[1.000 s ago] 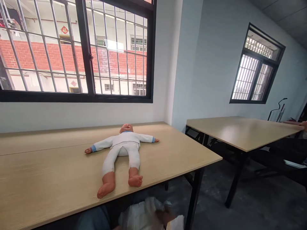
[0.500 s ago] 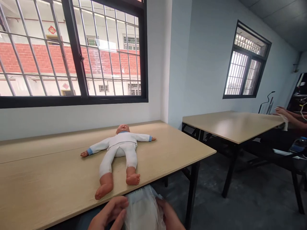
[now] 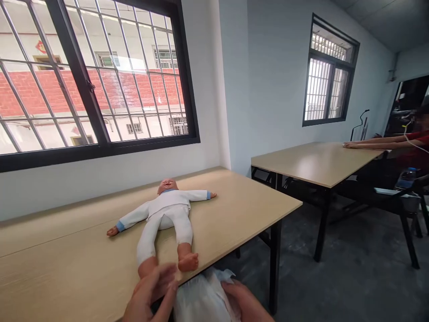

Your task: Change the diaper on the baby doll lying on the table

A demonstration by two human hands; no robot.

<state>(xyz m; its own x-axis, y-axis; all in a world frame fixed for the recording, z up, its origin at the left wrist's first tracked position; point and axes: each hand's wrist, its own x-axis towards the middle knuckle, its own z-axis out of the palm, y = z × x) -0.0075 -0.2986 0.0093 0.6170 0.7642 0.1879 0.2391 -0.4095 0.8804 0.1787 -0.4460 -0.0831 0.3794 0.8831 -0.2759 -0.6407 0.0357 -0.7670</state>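
Diaper (image 3: 201,299), white, thin and crinkled, between bare hands (image 3: 246,302)

No lettering can be read. Outside the window (image 3: 89,85), a red sign (image 3: 40,46) bears a yellowish mark, partly crossed by a bar (image 3: 60,83) and too unclear to make out.
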